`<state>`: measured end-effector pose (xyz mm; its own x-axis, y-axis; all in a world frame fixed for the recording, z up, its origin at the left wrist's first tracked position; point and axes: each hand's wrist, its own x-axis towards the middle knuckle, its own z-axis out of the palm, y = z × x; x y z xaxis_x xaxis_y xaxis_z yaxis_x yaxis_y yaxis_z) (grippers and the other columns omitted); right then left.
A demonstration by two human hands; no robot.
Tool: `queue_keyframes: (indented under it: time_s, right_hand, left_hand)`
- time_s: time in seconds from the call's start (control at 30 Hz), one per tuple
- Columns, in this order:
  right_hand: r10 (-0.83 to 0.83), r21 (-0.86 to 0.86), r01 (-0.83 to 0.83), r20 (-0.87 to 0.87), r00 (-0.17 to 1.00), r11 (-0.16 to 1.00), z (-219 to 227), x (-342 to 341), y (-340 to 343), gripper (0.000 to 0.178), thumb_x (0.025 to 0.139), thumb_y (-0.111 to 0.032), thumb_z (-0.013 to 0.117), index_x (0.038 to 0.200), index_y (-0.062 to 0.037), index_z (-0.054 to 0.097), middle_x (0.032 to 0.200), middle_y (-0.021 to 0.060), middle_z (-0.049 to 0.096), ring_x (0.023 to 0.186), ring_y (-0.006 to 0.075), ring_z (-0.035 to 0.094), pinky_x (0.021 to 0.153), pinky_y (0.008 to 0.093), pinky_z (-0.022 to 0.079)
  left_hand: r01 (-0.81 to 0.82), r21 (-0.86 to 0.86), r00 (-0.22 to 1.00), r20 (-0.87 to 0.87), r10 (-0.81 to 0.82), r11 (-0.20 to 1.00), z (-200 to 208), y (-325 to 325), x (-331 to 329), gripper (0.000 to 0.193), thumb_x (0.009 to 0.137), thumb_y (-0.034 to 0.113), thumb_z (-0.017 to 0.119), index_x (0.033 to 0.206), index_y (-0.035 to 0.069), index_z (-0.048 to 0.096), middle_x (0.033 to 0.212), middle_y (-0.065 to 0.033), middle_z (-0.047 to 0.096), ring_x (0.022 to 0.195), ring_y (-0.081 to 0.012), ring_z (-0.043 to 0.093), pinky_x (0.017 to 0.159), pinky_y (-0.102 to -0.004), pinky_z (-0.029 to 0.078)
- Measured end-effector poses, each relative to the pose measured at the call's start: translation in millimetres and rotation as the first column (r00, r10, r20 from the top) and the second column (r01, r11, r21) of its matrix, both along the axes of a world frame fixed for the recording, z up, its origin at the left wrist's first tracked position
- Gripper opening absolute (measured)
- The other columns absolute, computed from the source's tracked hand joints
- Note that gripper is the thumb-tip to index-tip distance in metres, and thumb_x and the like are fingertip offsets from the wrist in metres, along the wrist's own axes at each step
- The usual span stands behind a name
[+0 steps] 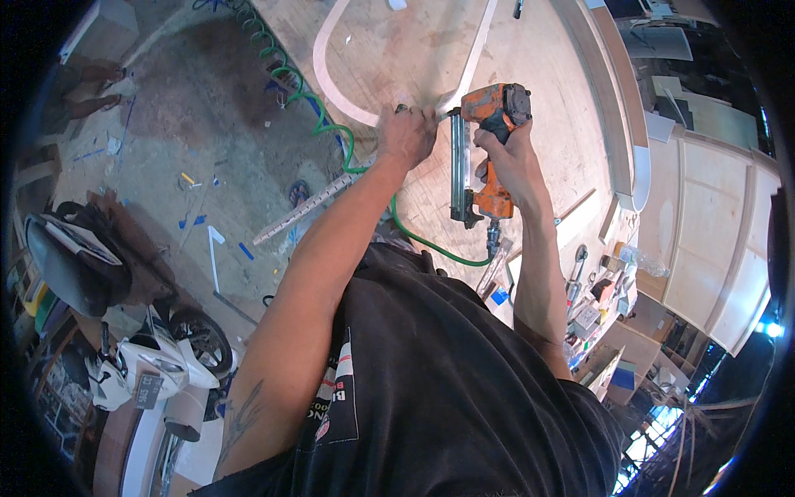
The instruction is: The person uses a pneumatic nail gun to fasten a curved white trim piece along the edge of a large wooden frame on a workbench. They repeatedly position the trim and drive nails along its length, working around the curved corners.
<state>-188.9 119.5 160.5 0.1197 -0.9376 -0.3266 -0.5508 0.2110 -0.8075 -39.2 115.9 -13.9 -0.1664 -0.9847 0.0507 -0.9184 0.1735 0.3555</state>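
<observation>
the right hand (pixel 515 161) is clamping around the grip of an orange-and-black pneumatic nailer (pixel 489 101) with a silver magazine, the landmark for all positions. the left hand (pixel 406 137), apart from the right, is bending over a pale, narrow, u-shaped strip (pixel 320 58) just left of the nailer's nose; whether its fingers are pinching or only pressing, one cannot tell. the strip is lying ahead of the nailer on a pale wooden panel (pixel 422 50), its two legs extending away.

progress: the strip is already holding a curve, and the air line is already connecting to the nailer. fastening is seemingly being carried out at the bend; no set fasteners are showing clearly, so the remaining share is not being determined.

count: two hands, one nailer, one panel and one strip are showing, any joint hiding beneath the left hand; one green, partly coiled air hose (pixel 447 254) is attaching behind the nailer; one long white spotted bar (pixel 302 207) is lying to its left
</observation>
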Motion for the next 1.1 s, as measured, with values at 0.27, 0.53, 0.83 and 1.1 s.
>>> queue_keyframes:
  time_s: [0.27, 0.53, 0.83, 1.1]
  right_hand:
    - [-0.023, -0.045, 0.023, 0.002, 1.0, 0.999, 4, 1, 3, 0.058, 0.1, -0.017, 0.069, 0.131, 0.0052, 0.026, 0.109, 0.0198, 0.062, 0.062, 0.0223, 0.068, 0.057, 0.0319, 0.06]
    - [0.01, -0.04, -0.009, 0.016, 1.0, 0.999, -1, 1, 8, 0.057, 0.101, -0.014, 0.069, 0.133, 0.0039, 0.025, 0.112, 0.0206, 0.061, 0.062, 0.0214, 0.067, 0.055, 0.0317, 0.059]
    - [0.024, -0.009, -0.024, -0.015, 1.0, 1.0, 6, 9, 10, 0.054, 0.101, -0.014, 0.067, 0.132, 0.0031, 0.026, 0.109, 0.0195, 0.061, 0.063, 0.0207, 0.067, 0.053, 0.0309, 0.059]
    - [0.03, 0.007, -0.03, 0.03, 0.999, 1.0, 0, 7, 10, 0.052, 0.102, -0.014, 0.066, 0.129, 0.0029, 0.026, 0.109, 0.0185, 0.061, 0.064, 0.0213, 0.068, 0.054, 0.0317, 0.059]
  left_hand:
    - [0.018, 0.011, 1.0, 0.008, -0.019, 1.0, 0, -2, 0, 0.023, 0.108, 0.028, 0.046, 0.108, 0.012, 0.063, 0.093, -0.0099, 0.075, 0.087, -0.0296, 0.075, 0.085, -0.0527, 0.043]
    - [0.007, -0.028, 1.0, -0.003, -0.007, 1.0, -2, 0, 0, 0.021, 0.105, 0.028, 0.051, 0.108, 0.012, 0.063, 0.09, -0.0099, 0.073, 0.083, -0.03, 0.073, 0.082, -0.0522, 0.043]
    - [-0.004, -0.069, 1.0, -0.019, 0.002, 0.998, -4, 0, 0, 0.019, 0.103, 0.029, 0.055, 0.108, 0.014, 0.064, 0.084, -0.0079, 0.07, 0.078, -0.0299, 0.071, 0.078, -0.0513, 0.041]
    - [0.029, 0.016, 1.0, 0.007, -0.029, 0.999, 6, 1, 4, 0.017, 0.105, 0.022, 0.05, 0.109, 0.012, 0.062, 0.094, -0.009, 0.076, 0.088, -0.0282, 0.076, 0.085, -0.051, 0.045]
